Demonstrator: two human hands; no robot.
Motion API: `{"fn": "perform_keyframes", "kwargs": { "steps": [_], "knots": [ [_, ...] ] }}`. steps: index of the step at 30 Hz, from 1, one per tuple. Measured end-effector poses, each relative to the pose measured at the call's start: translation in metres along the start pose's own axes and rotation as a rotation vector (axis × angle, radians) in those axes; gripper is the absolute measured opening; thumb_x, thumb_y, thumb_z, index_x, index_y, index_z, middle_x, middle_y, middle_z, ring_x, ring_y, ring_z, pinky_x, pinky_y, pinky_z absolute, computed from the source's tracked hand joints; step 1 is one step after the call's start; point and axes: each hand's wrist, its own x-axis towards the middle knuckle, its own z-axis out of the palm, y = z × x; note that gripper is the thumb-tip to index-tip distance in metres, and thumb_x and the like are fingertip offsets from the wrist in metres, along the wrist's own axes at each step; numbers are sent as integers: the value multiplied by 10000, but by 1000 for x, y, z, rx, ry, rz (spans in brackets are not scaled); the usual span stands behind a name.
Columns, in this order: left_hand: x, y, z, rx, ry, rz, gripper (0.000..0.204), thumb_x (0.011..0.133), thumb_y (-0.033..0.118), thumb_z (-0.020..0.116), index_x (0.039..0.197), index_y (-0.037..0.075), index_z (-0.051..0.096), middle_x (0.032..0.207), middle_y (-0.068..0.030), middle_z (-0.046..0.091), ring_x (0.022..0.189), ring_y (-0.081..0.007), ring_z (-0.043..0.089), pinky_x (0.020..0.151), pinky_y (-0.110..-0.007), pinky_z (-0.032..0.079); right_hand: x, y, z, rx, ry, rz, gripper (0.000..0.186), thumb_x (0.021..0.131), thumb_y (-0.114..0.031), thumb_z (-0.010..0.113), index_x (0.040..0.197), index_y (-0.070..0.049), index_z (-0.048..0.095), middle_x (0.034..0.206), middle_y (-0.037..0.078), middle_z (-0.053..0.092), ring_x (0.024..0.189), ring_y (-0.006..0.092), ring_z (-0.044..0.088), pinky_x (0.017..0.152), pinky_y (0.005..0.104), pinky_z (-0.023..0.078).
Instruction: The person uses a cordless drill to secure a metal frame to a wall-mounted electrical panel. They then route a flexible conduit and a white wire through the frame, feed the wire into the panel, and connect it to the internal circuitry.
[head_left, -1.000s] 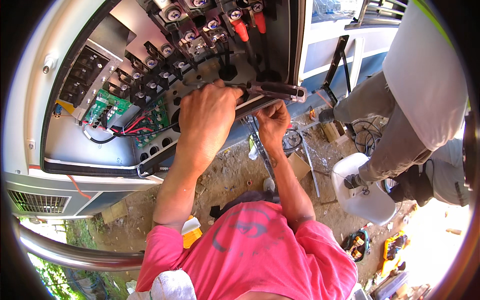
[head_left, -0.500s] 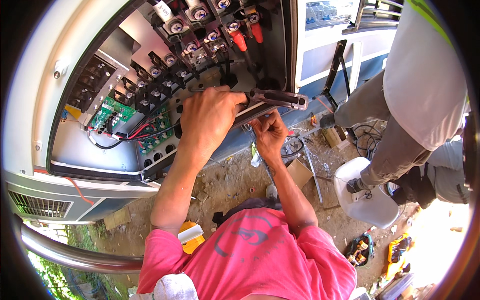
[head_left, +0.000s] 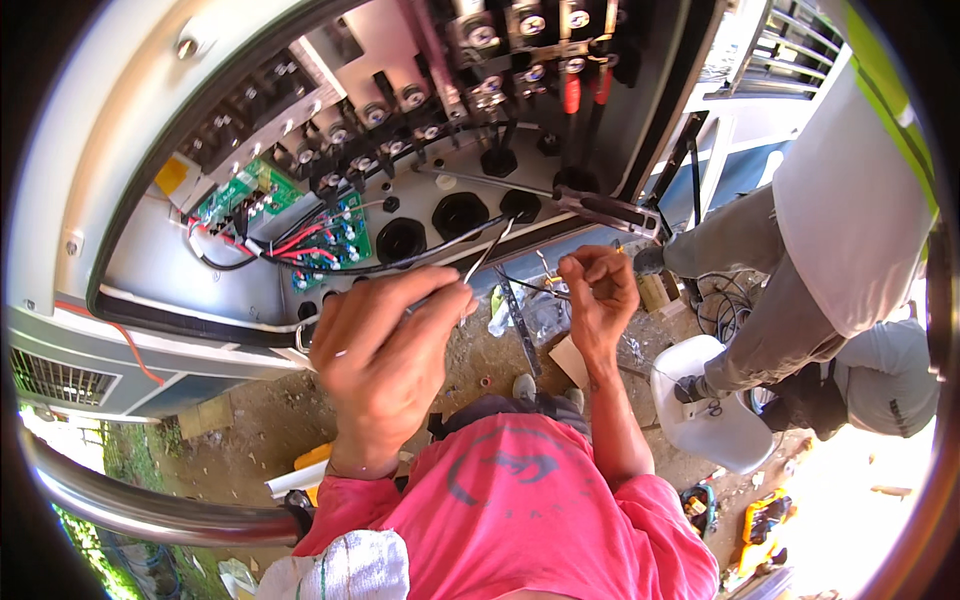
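Note:
My left hand (head_left: 385, 355) is below the open cabinet's lower edge, its fingertips pinched on a thin white wire (head_left: 485, 258). A black wire (head_left: 440, 246) runs from the circuit board side toward the white one. To the right, my right hand (head_left: 602, 290) is raised with curled fingers and thumb drawn in; what lies between them is hidden. A thin black cable (head_left: 530, 285) reaches toward its side. A screwdriver (head_left: 610, 212) with a dark translucent handle lies across the cabinet's lower right edge, its shaft pointing left, untouched by either hand.
Inside the cabinet are screw terminals (head_left: 375, 113), a green circuit board (head_left: 350, 235) and round cable holes (head_left: 460, 215). At right, a person in grey trousers (head_left: 745, 250) has a foot on a white chair (head_left: 700, 415). A metal rail (head_left: 160, 512) crosses the lower left.
My left hand has come down and away from the screwdriver and now pinches the white wire. My right hand has shifted slightly right and down. The view has tilted, showing more cable holes.

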Motion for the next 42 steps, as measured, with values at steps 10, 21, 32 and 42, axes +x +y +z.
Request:
{"fn": "perform_keyframes", "kwargs": {
  "steps": [10,21,32,42],
  "knots": [
    [-46,-30,-38,-497,489,-288,214,858,-91,806,995,-42,649,952,-232,742,835,-253,734,705,-334,632,6,-111,54,-266,-396,-580,350,860,-18,894,1052,-25,602,920,173,765,777,250,756,656,324,590],
    [-77,-54,-69,-555,639,-229,286,1035,246,742,1089,7,594,978,-173,633,818,-189,595,736,-285,539,-3,-129,137,-391,-549,-842,437,732,-98,908,1136,-84,744,1100,91,744,917,250,708,685,328,590],
    [-76,-58,-49,-921,676,-510,194,952,-44,777,1087,-23,640,1065,-182,723,929,-162,703,771,-273,602,4,-122,190,-258,-850,-725,403,795,-51,842,1186,-79,753,1037,62,751,819,247,713,668,398,539],
    [-73,-65,-31,-668,659,-566,180,959,-4,801,1104,-33,698,1023,-161,777,844,-135,728,689,-259,611,7,-113,192,-258,-858,-606,192,849,61,830,1013,-10,757,978,117,770,847,263,753,704,370,608]
  ]
}}
